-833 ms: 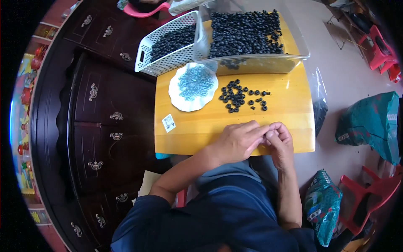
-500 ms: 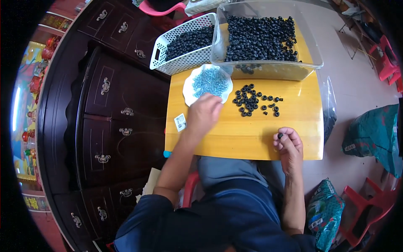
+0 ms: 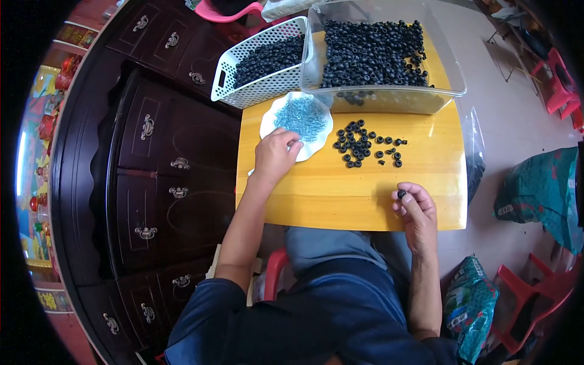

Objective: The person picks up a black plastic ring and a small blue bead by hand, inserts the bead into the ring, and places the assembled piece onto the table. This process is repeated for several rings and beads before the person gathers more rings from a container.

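The left hand (image 3: 275, 156) lay at the near edge of the white plate (image 3: 267, 125), its fingers (image 3: 291, 146) curled loosely together, the tips resting on the rim beside the heap of small blue rings (image 3: 300, 117). Whether anything was pinched between those tips could not be told. The right hand (image 3: 415, 208) sat at the near right edge of the yellow table (image 3: 340, 188), thumb and forefinger pressed on a single black ring (image 3: 401, 194), the other fingers folded in under the palm.

The plate stood toward the far left of the table, the blue rings piled in its middle. To its right, between the plate and the far edge, loose black rings (image 3: 362, 143) lay scattered on the bare wood, a tight cluster on the left thinning to a few strays on the right, well apart from both hands.

Along the far edge stood a clear bin (image 3: 389, 97), filled across its floor with many black rings; a few showed through its near wall. Just to its left, and overhanging the table's corner, a white lattice basket (image 3: 243, 79) held a further, shallower heap of the same black parts.

A dark wooden cabinet (image 3: 152, 140) with metal handles stood to the left of the table. On the floor to the right lay a green bag (image 3: 541, 188), and near it red plastic chairs (image 3: 559, 85).
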Demonstrator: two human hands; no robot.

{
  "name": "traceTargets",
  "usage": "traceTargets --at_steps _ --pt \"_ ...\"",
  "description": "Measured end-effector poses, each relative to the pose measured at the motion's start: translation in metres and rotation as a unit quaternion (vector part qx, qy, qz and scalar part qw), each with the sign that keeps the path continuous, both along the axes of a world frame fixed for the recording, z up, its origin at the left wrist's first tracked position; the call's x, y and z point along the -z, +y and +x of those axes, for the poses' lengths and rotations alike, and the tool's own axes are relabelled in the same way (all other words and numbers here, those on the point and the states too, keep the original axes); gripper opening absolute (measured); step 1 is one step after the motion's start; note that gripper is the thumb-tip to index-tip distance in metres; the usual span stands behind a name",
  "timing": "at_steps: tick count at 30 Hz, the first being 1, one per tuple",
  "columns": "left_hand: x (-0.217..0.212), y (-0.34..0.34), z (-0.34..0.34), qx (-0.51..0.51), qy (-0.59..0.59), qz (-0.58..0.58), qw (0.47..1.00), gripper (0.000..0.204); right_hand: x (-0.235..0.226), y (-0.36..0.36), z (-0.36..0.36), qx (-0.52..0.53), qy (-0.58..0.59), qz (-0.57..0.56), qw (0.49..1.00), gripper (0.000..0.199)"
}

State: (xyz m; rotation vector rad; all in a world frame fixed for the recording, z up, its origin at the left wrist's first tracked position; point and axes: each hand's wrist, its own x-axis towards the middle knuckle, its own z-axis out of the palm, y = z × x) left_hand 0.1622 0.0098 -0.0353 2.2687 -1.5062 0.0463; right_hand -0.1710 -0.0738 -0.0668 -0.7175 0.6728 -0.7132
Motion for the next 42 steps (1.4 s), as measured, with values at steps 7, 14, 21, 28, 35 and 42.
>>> traceTargets --at_steps 7,14,21,28,35,42 --pt "0.004 -0.006 -0.005 0.004 -0.009 0.003 1.0 0.008 0.001 0.0 -0.003 -0.001 -0.002 0.014 1.0 0.021" --pt "-0.024 0.001 -0.034 0.026 0.136 -0.089 0.986 0.005 0.007 0.0 -0.002 -0.016 -0.036 0.015 0.999 0.023" --pt "-0.047 -0.013 -0.119 0.166 0.226 -0.108 0.954 0.008 0.006 -0.001 -0.003 -0.04 -0.111 0.06 0.991 0.023" --pt "-0.036 -0.03 -0.163 0.278 0.205 -0.119 0.931 0.013 0.006 -0.001 -0.004 -0.042 -0.134 0.055 0.989 0.025" --pt "-0.033 -0.032 -0.168 0.288 0.165 -0.117 0.936 0.014 0.009 0.0 -0.003 -0.046 -0.111 0.036 0.992 0.021" --pt "-0.038 -0.027 -0.161 0.283 0.245 -0.042 0.926 0.013 0.007 -0.001 -0.006 -0.089 -0.063 -0.002 0.994 0.016"
